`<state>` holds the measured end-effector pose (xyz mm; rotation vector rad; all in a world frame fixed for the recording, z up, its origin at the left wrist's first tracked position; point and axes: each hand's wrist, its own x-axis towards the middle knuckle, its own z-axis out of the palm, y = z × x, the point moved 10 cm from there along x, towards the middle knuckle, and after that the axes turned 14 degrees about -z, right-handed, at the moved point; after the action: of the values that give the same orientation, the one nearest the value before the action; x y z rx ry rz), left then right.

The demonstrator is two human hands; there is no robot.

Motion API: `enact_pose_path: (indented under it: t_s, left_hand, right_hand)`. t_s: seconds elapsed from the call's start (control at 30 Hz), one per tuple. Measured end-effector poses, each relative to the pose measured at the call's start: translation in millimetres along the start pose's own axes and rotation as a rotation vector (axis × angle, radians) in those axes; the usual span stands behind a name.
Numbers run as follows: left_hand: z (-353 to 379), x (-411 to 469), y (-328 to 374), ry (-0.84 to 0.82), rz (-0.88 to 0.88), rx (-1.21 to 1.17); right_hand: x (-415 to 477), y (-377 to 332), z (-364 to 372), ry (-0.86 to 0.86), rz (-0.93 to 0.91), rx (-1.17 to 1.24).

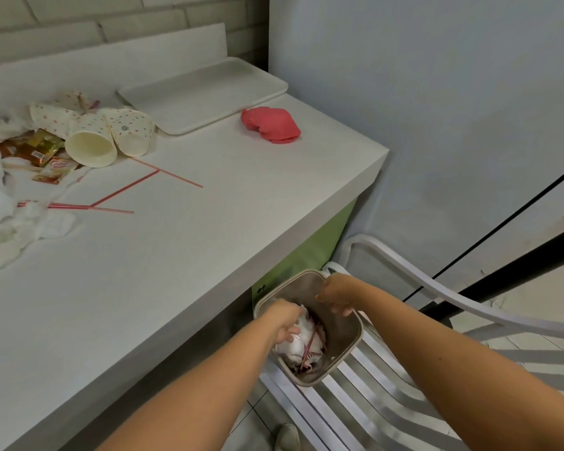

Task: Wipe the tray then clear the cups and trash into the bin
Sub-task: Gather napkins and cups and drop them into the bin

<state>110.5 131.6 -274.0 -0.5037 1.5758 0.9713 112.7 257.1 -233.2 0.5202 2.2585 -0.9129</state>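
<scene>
Bin [347, 349] judged light, stiff; right hand [336, 296] fingers pinch its rim, the sound hold; left hand [285, 323] fingers curl on soft tissues [293, 346] inside; cups [111, 135] crushable.

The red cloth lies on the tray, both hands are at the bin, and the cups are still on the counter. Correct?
Not quite. The head view shows the red cloth on the counter beside the tray, not on it. The left hand and right hand are at the bin, and the cups are still on the counter.
</scene>
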Motion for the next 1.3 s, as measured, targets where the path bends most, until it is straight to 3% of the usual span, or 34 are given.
enact_pose_path:
  t_s: [0.17,0.33,0.53,0.73,0.9,1.1,1.3]
  left_hand:
    - [-8,-25,30,0.085,0.182,0.18]
    - [-26,-84,57,0.115,0.403,0.253]
    - [-82,-165,63,0.057,0.58,0.195]
    - [-224,-218,33,0.494,0.656,-0.014]
    - [-331,-246,-22,0.802,0.66,-0.175]
    - [-409,-266,-78,1.065,0.582,-0.105]
    - [-451,-267,-90,1.216,0.51,0.111]
  right_hand:
    - [-14,-41,-10,-0.165,-0.043,-0.321]
    - [-37,-122,-38,-0.053,-0.218,-0.562]
    - [-61,-205,-35,-0.009,-0.378,-0.601]
    - [-68,-300,9,0.061,-0.621,-0.458]
    - [-68,-378,62,0.079,-0.82,-0.487]
    - [-50,-445,114,0.157,-0.906,-0.511]
    - [-32,-479,146,0.229,-0.925,-0.538]
